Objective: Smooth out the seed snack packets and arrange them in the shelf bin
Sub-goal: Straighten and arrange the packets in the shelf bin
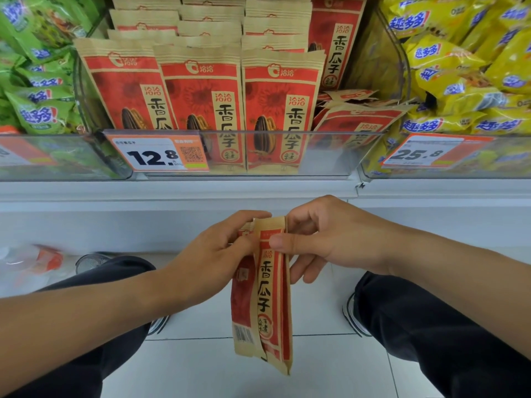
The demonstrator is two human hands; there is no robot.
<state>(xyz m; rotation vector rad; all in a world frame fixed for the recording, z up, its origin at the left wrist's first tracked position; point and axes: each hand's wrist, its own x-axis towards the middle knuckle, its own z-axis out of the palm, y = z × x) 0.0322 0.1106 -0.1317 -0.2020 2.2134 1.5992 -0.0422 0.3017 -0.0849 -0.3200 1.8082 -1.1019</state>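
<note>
A red and tan seed snack packet [267, 294] hangs folded lengthwise below the shelf edge, over the floor. My left hand [218, 254] pinches its top left corner. From the right, my right hand [321, 239] pinches the top edge, thumb across the front. In the clear shelf bin [330, 156] above, three rows of upright seed packets [201, 96] stand side by side. At the bin's right side several more packets [359, 116] lie flat and loose, with one upright packet [336, 41] behind them.
Green snack bags [37, 81] fill the bin to the left and yellow snack bags [465, 76] the bin to the right. A price tag [158, 153] reading 12.8 hangs on the bin front. My dark-trousered knees flank the packet above a white tiled floor.
</note>
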